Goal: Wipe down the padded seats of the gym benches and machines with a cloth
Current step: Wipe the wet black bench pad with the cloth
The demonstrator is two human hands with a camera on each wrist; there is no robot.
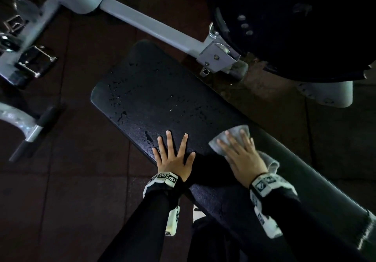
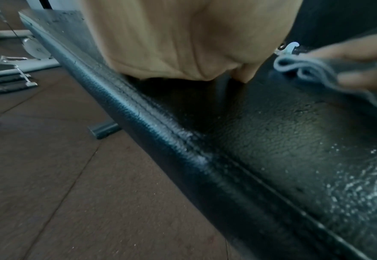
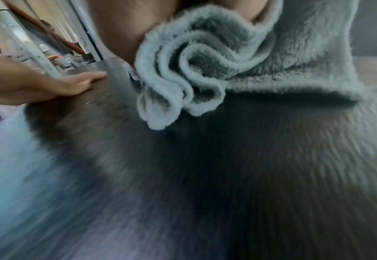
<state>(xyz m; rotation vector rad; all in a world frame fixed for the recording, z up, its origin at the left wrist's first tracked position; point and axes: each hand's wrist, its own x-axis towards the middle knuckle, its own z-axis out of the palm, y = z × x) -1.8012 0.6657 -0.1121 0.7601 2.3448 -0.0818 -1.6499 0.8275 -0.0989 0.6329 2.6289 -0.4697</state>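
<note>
A long black padded bench runs diagonally across the head view, with wet droplets on its far half. My left hand lies flat on the pad near its left edge, fingers spread and straight. My right hand presses a grey fluffy cloth flat onto the pad with straight fingers. In the right wrist view the folded cloth bunches under the palm over the blurred bench. The left wrist view shows the bench's stitched edge, the palm of the left hand and the cloth at the right.
A large black weight plate hangs over the bench's far right side on a white machine frame. Stacked metal handles and a curved grip bar lie at the left. Brown rubber floor tiles surround the bench.
</note>
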